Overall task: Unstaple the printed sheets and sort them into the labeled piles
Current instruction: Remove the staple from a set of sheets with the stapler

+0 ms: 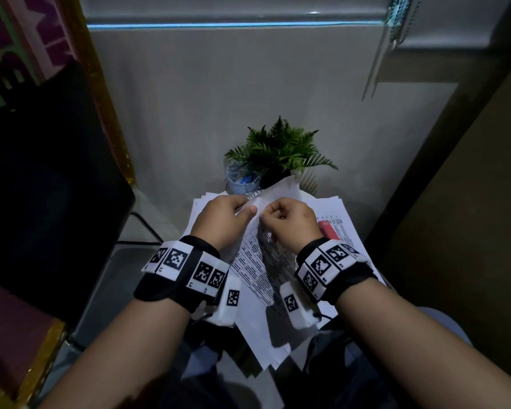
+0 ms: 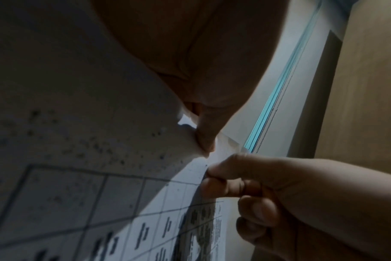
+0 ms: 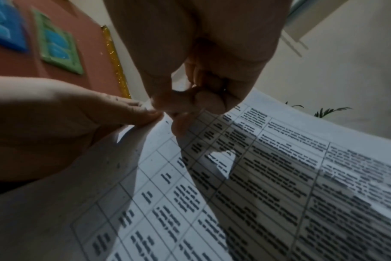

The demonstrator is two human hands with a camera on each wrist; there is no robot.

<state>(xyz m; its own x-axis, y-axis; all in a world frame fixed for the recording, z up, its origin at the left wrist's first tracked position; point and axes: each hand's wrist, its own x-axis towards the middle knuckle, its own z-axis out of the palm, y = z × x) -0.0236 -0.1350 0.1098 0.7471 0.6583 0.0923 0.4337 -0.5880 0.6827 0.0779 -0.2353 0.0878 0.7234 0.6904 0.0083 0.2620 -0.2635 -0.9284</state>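
Two hands work close together at one corner of the stapled sheets [image 1: 260,261], which are lifted above the table: the left hand [image 1: 223,219] pinches the upper leaf at the corner between thumb and finger, and the right hand [image 1: 292,221] has its fingers curled tightly, thumb and forefinger nipping the same corner, probably at the staple, though the staple itself is too small to see in any view. The printed table on the sheets bends down toward the person's lap. I judge that the main risk is a tear: the corner is already crumpled, and if the hands pull the leaves apart before the staple legs are opened, the paper may rip at the hole. A bent staple can also prick a fingertip, or jump out and be lost among the papers below. Because the sheets hang free and are held only at one corner, a loosened page could slide off to the floor. Under the hands, a loose spread of other printed papers [image 1: 341,214] covers the small table [image 1: 224,192], with a red object [image 1: 328,229] lying on it at the right; I cannot read any pile labels. At the far edge stand a clear cup [image 1: 242,180] and a green fern [image 1: 279,147]. A dark chair [image 1: 50,184] is at the left, a grey wall behind, and the room is dim.
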